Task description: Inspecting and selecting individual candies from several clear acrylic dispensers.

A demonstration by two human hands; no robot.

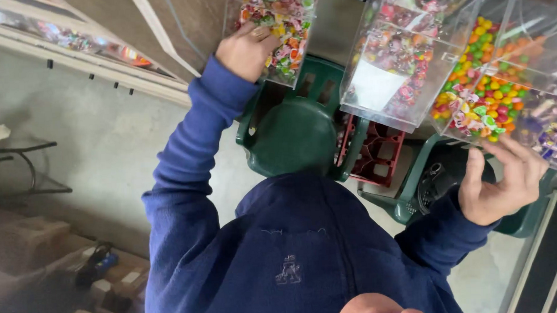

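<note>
Left hand (245,51) clenched on a clear bin of wrapped candy (278,27). Right hand (500,181) released, fingers spread (touching underneath) at the clear bin of round sweets (480,88).

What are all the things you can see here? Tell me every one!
clear candy boxes: four in view, see-through plastic, along the top; left box, middle box, right box, far-right box
wrapped candies: too many to count, mixed colours, inside the boxes
chairs: two, green plastic, below the boxes; one in the middle, one at right
crate: one, red, between the chairs
wall: grey, at left
metal frame: one, black, far left
cardboard boxes: a few, brown, bottom left, blurred
hooded top: one, dark blue, worn by the person
left hand: on the left box
right hand: open, under the right box
</note>
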